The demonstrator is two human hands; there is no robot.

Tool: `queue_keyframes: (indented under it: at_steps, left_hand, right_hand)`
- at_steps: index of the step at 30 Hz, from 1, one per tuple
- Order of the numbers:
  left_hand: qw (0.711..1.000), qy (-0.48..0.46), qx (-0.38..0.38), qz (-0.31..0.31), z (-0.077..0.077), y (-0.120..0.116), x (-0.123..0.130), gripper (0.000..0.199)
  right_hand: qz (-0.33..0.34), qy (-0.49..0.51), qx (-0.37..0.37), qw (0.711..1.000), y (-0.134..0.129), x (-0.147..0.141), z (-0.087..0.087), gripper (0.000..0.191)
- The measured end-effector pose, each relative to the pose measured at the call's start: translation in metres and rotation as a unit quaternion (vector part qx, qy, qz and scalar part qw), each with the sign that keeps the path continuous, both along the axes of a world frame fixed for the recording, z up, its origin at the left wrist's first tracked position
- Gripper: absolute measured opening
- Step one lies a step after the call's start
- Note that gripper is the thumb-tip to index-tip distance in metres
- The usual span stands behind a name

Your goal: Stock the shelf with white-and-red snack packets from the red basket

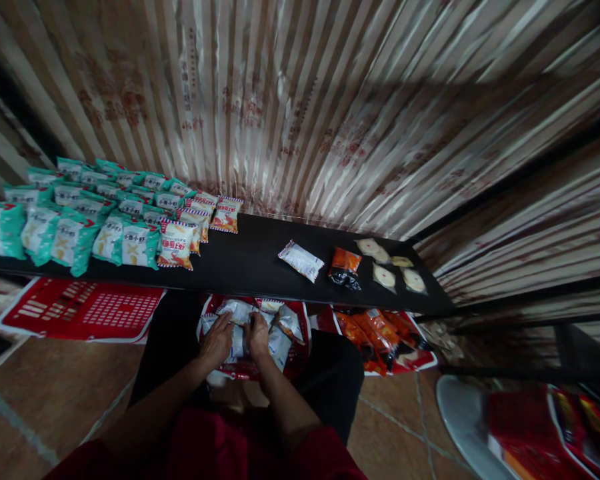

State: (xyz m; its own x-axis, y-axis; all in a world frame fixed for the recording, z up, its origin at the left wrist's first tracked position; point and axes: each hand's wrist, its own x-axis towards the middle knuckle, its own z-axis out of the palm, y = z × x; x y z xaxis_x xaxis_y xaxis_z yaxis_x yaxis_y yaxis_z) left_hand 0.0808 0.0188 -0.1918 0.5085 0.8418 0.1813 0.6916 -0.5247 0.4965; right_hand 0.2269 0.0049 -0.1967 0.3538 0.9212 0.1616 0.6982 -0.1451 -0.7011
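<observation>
Between my knees, a red basket [304,333] holds several silvery snack packets, some with blue-and-red striped ends. My left hand [218,341] reaches into it from the left, fingers over a silvery packet [239,311]. My right hand [257,335] is beside it, fingers curled at the same packet's right edge; its fingertips are dark and hard to make out. On the black bench [260,260] ahead, one striped-end packet [303,261] lies flat, back side up. Left of it, white-and-orange packets [175,243] stand near rows of teal packets [70,233].
An orange-black packet [345,267] and small clear-wrapped round pieces [384,275] are on the bench's right. Below are a basket of orange packets [380,333] and a red printed basket [85,310]. A grey-white tub [460,420] with red packages is lower right. Striped curtain [280,100] hangs behind.
</observation>
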Motion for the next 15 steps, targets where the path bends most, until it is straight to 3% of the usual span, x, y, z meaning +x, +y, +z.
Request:
queue_keyframes:
  at_steps: [7,15]
  left_hand:
    - [0.989,-0.089,0.01,0.115,0.002,0.003,0.0,0.051]
    - [0.965,-0.17,-0.09,0.176,0.004,0.012,-0.003,0.047]
  right_hand:
    - [0.0,0.05,0.02,0.999,0.0,0.0,0.008,0.022]
    - [-0.023,0.092,0.062,0.994,-0.011,-0.001,0.015,0.018]
